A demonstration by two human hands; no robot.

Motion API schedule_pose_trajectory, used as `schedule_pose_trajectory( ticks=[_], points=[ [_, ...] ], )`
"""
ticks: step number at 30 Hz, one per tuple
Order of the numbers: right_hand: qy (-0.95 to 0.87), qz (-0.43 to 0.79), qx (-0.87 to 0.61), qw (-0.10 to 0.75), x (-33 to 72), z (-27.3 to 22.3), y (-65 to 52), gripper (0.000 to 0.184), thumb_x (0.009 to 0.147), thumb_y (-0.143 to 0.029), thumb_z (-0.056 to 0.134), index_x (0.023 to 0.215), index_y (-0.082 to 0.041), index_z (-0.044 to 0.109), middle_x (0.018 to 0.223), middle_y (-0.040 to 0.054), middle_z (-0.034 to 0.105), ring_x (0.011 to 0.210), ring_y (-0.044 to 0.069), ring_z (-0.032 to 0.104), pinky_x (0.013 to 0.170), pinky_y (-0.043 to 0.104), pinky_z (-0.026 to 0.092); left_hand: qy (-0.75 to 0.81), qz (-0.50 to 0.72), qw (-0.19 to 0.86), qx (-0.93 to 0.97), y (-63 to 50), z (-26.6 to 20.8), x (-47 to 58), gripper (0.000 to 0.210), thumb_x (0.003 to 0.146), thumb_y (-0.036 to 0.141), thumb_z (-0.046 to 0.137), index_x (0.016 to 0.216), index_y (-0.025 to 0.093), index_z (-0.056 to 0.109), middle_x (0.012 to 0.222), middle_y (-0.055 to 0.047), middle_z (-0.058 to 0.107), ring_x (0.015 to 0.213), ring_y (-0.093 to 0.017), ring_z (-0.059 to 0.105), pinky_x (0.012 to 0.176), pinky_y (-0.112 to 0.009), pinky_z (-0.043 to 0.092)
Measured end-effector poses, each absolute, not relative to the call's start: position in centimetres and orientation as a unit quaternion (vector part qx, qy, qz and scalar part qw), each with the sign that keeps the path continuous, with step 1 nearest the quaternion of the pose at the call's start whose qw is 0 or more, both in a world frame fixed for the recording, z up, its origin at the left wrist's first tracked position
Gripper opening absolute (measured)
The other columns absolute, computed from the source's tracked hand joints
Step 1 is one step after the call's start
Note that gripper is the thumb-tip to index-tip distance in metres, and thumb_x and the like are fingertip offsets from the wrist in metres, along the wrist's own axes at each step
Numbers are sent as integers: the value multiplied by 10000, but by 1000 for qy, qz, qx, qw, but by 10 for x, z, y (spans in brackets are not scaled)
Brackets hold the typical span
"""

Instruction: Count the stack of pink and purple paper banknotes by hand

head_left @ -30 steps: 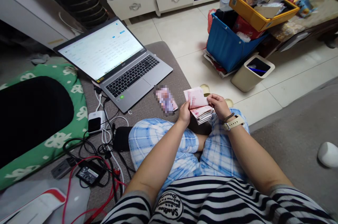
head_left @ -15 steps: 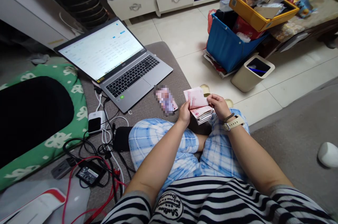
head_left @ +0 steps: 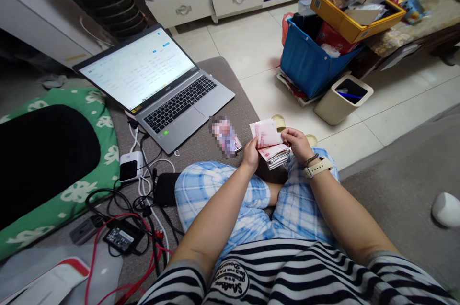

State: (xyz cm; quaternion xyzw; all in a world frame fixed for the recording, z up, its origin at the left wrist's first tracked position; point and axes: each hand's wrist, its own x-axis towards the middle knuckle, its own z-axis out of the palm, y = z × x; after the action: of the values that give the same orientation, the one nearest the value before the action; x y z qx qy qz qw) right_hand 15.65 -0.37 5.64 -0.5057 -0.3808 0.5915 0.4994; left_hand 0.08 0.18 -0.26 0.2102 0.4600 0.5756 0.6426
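A thick folded wad of pink banknotes (head_left: 273, 155) is held above my crossed legs. My left hand (head_left: 250, 155) is closed on its left side, with the thumb lying over the notes. Part of the wad is spread upward as a pale pink flap (head_left: 265, 132). At the flap's right edge my right hand (head_left: 297, 143) pinches the notes between thumb and fingers. A beige watch (head_left: 318, 167) and a dark bracelet are on the right wrist. Left of the wad, a phone (head_left: 237, 144) lies on the grey seat, its picture mostly blurred out.
An open laptop (head_left: 187, 108) stands on the seat (head_left: 223, 75). Tangled cables and a power adapter (head_left: 121, 239) lie to the left, beside a green cushion (head_left: 86, 161). A blue bin (head_left: 305, 63) and a beige bin (head_left: 328, 106) stand on the tiled floor.
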Motion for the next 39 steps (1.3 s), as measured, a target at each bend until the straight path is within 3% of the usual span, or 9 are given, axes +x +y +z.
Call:
schedule_pose_trajectory(
  ticks=[6, 12, 20, 30, 35, 39],
  points=[
    [-381, 590, -507, 499, 157, 57, -4, 269, 646, -426, 729, 626, -196, 592, 520, -50, 424, 507, 89, 320, 516, 265, 209, 457, 580, 641, 209, 2, 0, 1, 315, 633, 459, 772, 740, 164, 746, 807, -54, 773, 824, -243, 713, 817, -363, 532],
    [-389, 584, -509, 499, 157, 58, -4, 295, 652, -450, 740, 619, -200, 585, 520, -50, 422, 511, 94, 324, 515, 264, 224, 459, 582, 639, 205, 1, 0, 1, 275, 666, 423, 761, 723, 157, 727, 792, -60, 762, 906, -267, 717, 887, -396, 518],
    [-413, 592, -492, 486, 157, 60, -6, 313, 723, -492, 716, 679, -194, 628, 540, 4, 602, 500, 107, 369, 509, 265, 243, 434, 564, 675, 194, -2, 12, 1, 348, 640, 462, 799, 768, 146, 733, 801, -100, 768, 991, -348, 716, 933, -466, 512],
    [-377, 539, -547, 517, 157, 58, -4, 409, 561, -463, 847, 713, -219, 557, 553, -56, 507, 507, 98, 354, 494, 256, 243, 438, 551, 682, 201, -3, 17, 1, 287, 597, 396, 824, 719, 169, 698, 786, -73, 765, 942, -322, 729, 916, -451, 521],
    [-367, 518, -574, 517, 157, 51, -1, 400, 617, -532, 795, 706, -208, 578, 588, -37, 541, 514, 97, 365, 497, 258, 251, 433, 542, 691, 203, -4, 16, 1, 328, 564, 362, 850, 774, 150, 712, 743, -72, 751, 912, -322, 731, 913, -454, 517],
    [-378, 539, -568, 493, 157, 51, -1, 355, 637, -505, 763, 625, -208, 569, 488, -61, 425, 486, 94, 313, 493, 265, 242, 436, 536, 691, 211, -4, 14, 1, 327, 579, 360, 846, 794, 152, 714, 751, -70, 755, 887, -308, 734, 902, -446, 523]
  ],
)
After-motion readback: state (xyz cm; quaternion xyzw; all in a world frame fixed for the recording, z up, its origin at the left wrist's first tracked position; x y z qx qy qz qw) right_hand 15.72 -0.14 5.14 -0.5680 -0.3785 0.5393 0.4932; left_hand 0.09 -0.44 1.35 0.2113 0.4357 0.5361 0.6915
